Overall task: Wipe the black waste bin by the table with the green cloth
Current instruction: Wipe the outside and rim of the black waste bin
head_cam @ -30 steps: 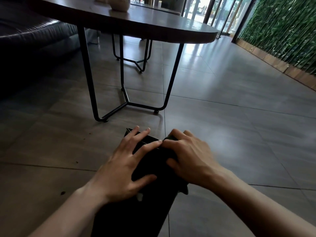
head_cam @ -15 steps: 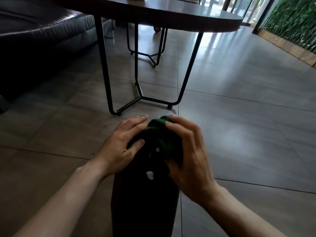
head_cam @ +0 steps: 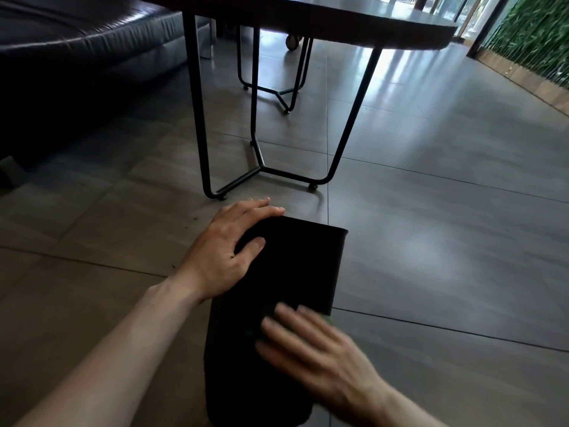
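Note:
The black waste bin [head_cam: 295,272] lies tipped on the tiled floor, its far end pointing toward the table. My left hand [head_cam: 224,257] grips the bin's far left corner, fingers over the edge. My right hand [head_cam: 311,346] lies flat and blurred on the bin's upper side, nearer to me. Only a thin sliver of the green cloth [head_cam: 328,318] shows, at the bin's right edge beyond my right fingers; the rest is hidden under that hand.
A dark round table [head_cam: 338,23] on black metal legs [head_cam: 261,167] stands just beyond the bin. A black leather sofa [head_cam: 77,57] fills the left. A green plant wall [head_cam: 535,35] runs along the far right. Grey floor tiles [head_cam: 446,241] spread to the right.
My right hand has slid with the cloth from the bin's far end back toward me along its upper side. My left hand has stayed at the far corner. The view has tilted down.

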### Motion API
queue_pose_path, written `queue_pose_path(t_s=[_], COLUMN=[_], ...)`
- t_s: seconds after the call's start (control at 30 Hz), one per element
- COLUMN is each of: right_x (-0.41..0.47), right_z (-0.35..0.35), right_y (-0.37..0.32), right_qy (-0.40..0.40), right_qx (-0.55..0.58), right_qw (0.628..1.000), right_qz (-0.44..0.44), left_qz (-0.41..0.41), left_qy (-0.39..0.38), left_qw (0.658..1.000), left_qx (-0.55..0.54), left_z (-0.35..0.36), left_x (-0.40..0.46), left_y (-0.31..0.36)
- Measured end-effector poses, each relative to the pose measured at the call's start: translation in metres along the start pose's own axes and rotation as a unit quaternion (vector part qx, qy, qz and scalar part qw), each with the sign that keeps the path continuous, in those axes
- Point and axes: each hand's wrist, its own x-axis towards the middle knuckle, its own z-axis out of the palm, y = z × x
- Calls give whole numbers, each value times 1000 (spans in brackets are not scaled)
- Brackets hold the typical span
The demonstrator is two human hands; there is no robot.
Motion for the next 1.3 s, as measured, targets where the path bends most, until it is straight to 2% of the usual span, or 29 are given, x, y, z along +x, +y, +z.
queue_pose_path(t_s=[0.07, 0.13, 0.17, 0.2, 0.27, 0.37, 0.43, 0.5, 0.57, 0.63, 0.73, 0.8, 0.87, 1.0, 1.1, 1.13, 1.2, 1.23, 1.3], right_x=[24, 53, 65, 71, 63, 12, -21, -32, -18, 11, 63, 85, 84, 20, -23, -28, -18, -7, 24], right_z=[-10, -18, -19, -17, -6, 22, 30, 28, 16, 4, -11, -13, -3, 30, 34, 33, 23, 18, 6], right_y=[25, 42, 45, 42, 22, -30, -50, -48, -33, -7, 33, 42, 26, -42, -65, -61, -36, -19, 18], right_qy=[49, 97, 106, 104, 83, 35, -46, -102, -49, 13, 87, 104, 91, 25, -67, -75, -38, -4, 61], right_qx=[50, 85, 85, 75, 47, -12, -128, -164, -84, 6, 76, 77, 54, 1, -55, -55, -4, 35, 89], right_qw=[989, 954, 942, 942, 966, 998, 987, 971, 990, 1000, 968, 941, 951, 997, 996, 994, 998, 999, 982], right_qz=[129, 272, 307, 309, 242, 46, -88, -140, -102, 5, 221, 313, 290, 77, -31, -50, -42, -4, 153], left_qz=[2, 8, 11, 13, 7, -18, -25, -20, -16, -17, -12, -13, -16, -38, -37, -35, -35, -34, -31], left_qy=[3, 0, 0, 2, 14, 35, 34, 27, 28, 28, 18, 18, 26, 44, 33, 31, 32, 33, 24], left_qw=[1000, 1000, 1000, 1000, 1000, 999, 999, 999, 999, 999, 1000, 1000, 999, 998, 998, 999, 999, 999, 999], left_qx=[-2, -4, -2, 2, 9, 7, -1, -5, -5, -13, -18, -16, -13, -16, -24, -26, -24, -23, -28], left_z=[0, 1, 2, 3, 1, -7, -10, -9, -9, -9, -6, -4, -4, -8, -6, -5, -6, -8, -7], left_x=[0, 0, 0, 0, 0, -4, -7, -8, -8, -8, -7, -5, -3, -3, -4, -4, -5, -5, -5], left_y=[-1, 1, 1, 1, -2, -10, -11, -9, -8, -8, -7, -5, -7, -15, -13, -13, -14, -15, -15])
